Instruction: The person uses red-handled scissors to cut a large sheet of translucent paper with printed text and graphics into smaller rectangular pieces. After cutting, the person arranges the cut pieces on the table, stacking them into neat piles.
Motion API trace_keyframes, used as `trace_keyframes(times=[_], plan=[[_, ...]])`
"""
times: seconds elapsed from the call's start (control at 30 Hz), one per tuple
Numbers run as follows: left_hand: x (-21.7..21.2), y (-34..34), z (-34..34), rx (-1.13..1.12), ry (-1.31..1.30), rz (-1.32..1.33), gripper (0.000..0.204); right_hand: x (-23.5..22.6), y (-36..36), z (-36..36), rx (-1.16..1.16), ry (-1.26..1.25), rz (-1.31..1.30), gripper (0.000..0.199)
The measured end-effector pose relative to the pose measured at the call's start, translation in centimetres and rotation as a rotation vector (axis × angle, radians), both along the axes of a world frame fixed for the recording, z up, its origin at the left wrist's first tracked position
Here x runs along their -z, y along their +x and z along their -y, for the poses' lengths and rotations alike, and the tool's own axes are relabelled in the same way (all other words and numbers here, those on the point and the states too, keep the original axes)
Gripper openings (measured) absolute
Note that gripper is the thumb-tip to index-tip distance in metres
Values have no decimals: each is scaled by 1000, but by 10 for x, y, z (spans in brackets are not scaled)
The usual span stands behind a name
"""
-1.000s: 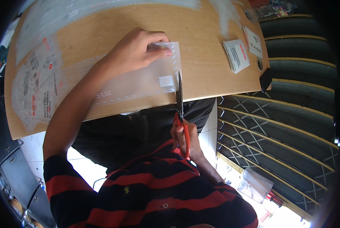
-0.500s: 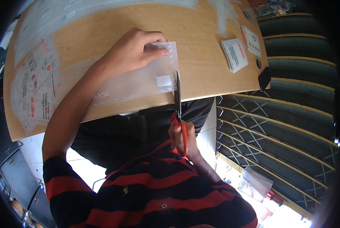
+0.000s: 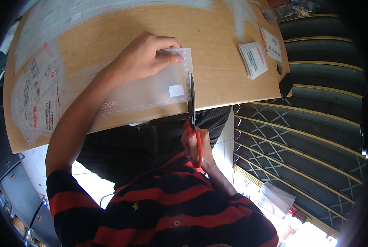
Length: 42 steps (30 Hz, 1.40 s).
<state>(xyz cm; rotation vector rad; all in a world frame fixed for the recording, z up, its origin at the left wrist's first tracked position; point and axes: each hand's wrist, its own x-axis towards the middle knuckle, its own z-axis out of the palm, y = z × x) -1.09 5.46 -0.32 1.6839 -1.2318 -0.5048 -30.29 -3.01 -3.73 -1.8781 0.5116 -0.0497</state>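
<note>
A translucent plastic sheet (image 3: 147, 91) with a striped border and a small white rectangle hangs over the table's near side. My left hand (image 3: 155, 53) pinches its upper right corner between thumb and fingers. In my right hand (image 3: 201, 144) are scissors (image 3: 199, 154) with orange-red handles, the fingers closed round the loops. The dark blades point away from me and stand at the sheet's right edge, one blade lying over the margin. Whether the lower blade is beneath the sheet is hard to see.
The wooden table (image 3: 217, 78) has a curved near edge. Printed plastic sheets (image 3: 36, 94) lie at its left, with more clear sheets (image 3: 77, 17) along the back. A stack of white printed cards (image 3: 253, 61) sits at the right. Beyond stands a folding metal gate (image 3: 307, 119).
The scissors have shifted slightly up and left along the sheet's right edge, and their blades look closer together. The sheet's right corner sits slightly lower. My left hand has barely moved.
</note>
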Motion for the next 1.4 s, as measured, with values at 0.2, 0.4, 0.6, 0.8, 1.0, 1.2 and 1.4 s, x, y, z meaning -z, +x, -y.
trace_keyframes(times=[0.2, 0.4, 0.6, 0.8, 1.0, 1.2, 1.4], plan=[[-1, -1, -1, -10, -10, -23, 23, -2, 1, 2, 23, -2, -36, 65], [-6, -2, -1, -6, 7, -112, 23, 0, 0, 3, 11, -60, -34, 66], [-10, -4, -1, 40, 34, -192, 26, 2, 8, 4, 18, -16, 4, 70], [-10, -4, 0, 35, 14, -217, 26, 10, 6, 4, 45, -19, -35, 73], [-9, -7, -1, 65, 26, -224, 26, 9, 11, 9, -5, -16, 55, 72], [-13, -9, -1, 50, 23, -246, 28, 6, 11, 10, 16, 30, -14, 71], [-17, -11, -2, 72, 30, -271, 29, -4, 22, 1, 80, 76, 58, 77]])
